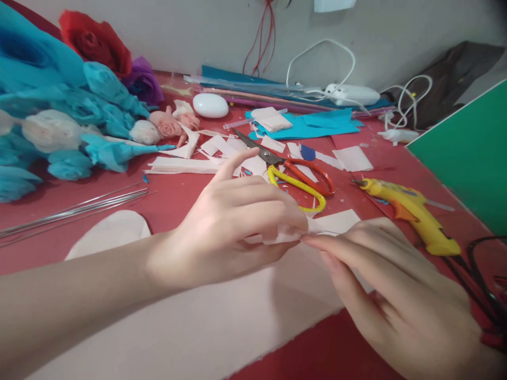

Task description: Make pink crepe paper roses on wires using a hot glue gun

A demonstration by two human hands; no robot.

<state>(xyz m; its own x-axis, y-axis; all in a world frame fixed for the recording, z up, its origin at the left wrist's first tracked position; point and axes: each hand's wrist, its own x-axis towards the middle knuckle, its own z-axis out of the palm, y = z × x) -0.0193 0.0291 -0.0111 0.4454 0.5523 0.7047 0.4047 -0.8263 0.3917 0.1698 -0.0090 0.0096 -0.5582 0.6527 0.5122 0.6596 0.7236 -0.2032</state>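
Note:
A small piece of pale crepe paper (283,233) is held in the curled fingers of my left hand (233,227), whose little finger sticks out. From the paper a thin dark wire (329,232) runs right, in behind the fingers of my right hand (396,285). My right fingertips are pinched together at the paper's end and touch my left fingers there. Under both hands lies a large pale paper sheet (237,311) with a rounded left end. Scissors (273,158) with one red and one yellow handle lie open just beyond my left hand.
A yellow glue gun (412,208) lies at right, beside a green board (471,153). Paper scraps (222,145) surround the scissors. Blue paper flowers (106,113) crowd the left, with metal wires (99,203) in front. A white oval object (210,105) and blue paper strips (317,124) sit behind.

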